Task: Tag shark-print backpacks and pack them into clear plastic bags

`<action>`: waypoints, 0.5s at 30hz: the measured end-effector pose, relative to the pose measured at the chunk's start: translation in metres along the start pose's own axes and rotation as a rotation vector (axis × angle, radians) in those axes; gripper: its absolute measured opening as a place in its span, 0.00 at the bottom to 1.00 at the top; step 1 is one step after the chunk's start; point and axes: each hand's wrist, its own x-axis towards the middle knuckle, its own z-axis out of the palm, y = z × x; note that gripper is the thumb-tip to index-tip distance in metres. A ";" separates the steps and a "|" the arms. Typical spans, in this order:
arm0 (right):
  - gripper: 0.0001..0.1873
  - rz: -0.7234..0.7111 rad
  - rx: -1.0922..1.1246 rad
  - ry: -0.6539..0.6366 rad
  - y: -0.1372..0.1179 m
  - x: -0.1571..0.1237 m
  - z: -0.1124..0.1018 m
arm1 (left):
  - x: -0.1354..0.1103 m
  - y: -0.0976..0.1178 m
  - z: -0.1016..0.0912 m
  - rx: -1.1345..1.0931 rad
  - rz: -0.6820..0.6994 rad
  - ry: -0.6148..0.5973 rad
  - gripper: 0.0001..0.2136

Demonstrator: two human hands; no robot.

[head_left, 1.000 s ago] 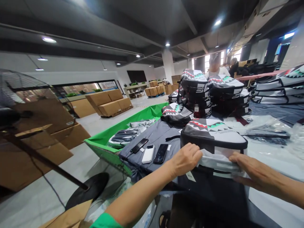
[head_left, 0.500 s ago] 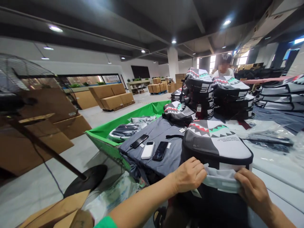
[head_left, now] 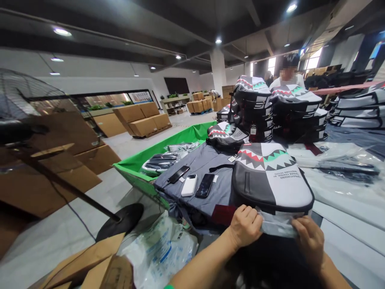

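Note:
A grey, black and white backpack (head_left: 270,176) with a shark-teeth print lies flat on the table in front of me. At its near edge my left hand (head_left: 245,226) and my right hand (head_left: 309,241) both pinch a strip of clear plastic bag (head_left: 276,226), one at each end. Both hands are closed on the plastic. The part of the backpack below my hands is dark and hard to make out.
Three phones (head_left: 192,182) lie on the grey table cover (head_left: 207,160) to the left. Stacks of the same backpacks (head_left: 255,108) stand behind, with a person (head_left: 287,74) beyond. A green bin (head_left: 168,154), a floor fan (head_left: 27,112), cardboard boxes (head_left: 141,120) and packed bags (head_left: 159,249) are at left.
My hands have drawn closer together and toward me along the plastic at the backpack's near edge. The view has shifted slightly, and the backpack now lies flatter.

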 end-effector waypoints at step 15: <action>0.13 0.156 0.415 -0.804 0.026 0.006 -0.013 | -0.031 -0.001 -0.014 -0.219 -0.271 -0.429 0.16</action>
